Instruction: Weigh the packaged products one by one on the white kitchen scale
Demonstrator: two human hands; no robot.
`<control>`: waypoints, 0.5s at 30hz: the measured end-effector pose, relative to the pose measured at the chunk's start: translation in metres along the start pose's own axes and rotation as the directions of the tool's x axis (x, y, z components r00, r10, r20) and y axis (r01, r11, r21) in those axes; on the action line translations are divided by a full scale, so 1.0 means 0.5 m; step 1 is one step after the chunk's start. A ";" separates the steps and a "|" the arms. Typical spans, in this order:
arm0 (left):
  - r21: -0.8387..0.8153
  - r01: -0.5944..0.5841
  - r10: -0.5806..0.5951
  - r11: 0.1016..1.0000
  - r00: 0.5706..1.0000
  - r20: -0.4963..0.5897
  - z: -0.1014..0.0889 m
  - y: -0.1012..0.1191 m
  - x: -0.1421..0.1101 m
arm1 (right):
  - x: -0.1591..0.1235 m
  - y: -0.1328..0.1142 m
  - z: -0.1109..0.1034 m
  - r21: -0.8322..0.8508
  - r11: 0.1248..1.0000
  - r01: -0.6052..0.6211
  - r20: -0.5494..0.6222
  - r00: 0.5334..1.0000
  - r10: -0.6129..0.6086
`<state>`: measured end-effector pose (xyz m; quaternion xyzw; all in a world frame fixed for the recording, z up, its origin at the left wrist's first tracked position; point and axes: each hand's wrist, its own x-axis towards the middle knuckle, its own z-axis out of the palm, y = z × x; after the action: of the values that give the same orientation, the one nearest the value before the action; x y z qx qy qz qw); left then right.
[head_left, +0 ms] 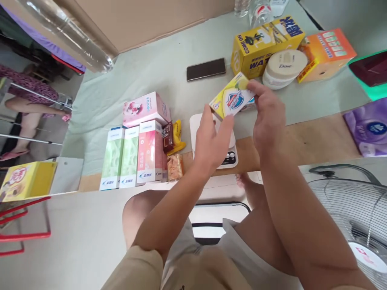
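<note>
A yellow and white soap box [232, 98] is tilted between my two hands, above the table. My left hand [211, 139] grips its near left end, with thumb and fingers on its sides. My right hand [268, 114] pinches the far right corner. Below my left hand lies a white kitchen scale [196, 123], its buttons showing at the near edge. Another small packet [251, 105], mostly hidden, shows behind the soap box. Left of the scale are a small orange packet [175, 167], a yellow wrapper [178, 137] and a brown packet [168, 137].
Green and pink cartons [130, 155] and a pink box [145, 108] stand at left. A phone [206, 69] lies behind the scale. A yellow box [266, 44], white tub [284, 68] and orange box [329, 54] stand back right. A fan [347, 209] is at lower right.
</note>
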<state>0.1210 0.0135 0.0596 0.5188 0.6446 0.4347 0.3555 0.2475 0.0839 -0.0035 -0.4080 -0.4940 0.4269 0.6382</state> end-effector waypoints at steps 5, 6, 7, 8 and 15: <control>0.147 0.022 -0.022 0.989 1.000 0.004 -0.067 -0.084 -0.094 | -0.065 0.002 0.029 -0.247 0.966 -0.075 0.162 0.980 0.117; 0.192 0.006 -0.001 0.981 1.000 -0.025 -0.077 -0.100 -0.100 | -0.071 0.006 0.029 -0.297 0.953 -0.064 0.189 0.974 0.124; 0.237 -0.044 0.060 0.970 0.997 -0.058 -0.088 -0.114 -0.103 | -0.075 0.008 0.029 -0.333 0.942 -0.040 0.206 0.972 0.113; 0.280 -0.120 0.149 0.952 0.985 -0.082 -0.099 -0.127 -0.104 | -0.078 0.009 0.027 -0.366 0.931 -0.005 0.208 0.974 0.087; 0.401 -0.382 0.418 0.833 0.909 -0.002 -0.132 -0.173 -0.093 | -0.082 -0.009 0.022 -0.442 0.897 0.018 0.122 0.992 0.041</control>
<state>0.0397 -0.0520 0.0041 0.6824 0.6109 0.3842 0.1164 0.2315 0.0446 -0.0089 -0.5169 -0.6156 0.3327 0.4931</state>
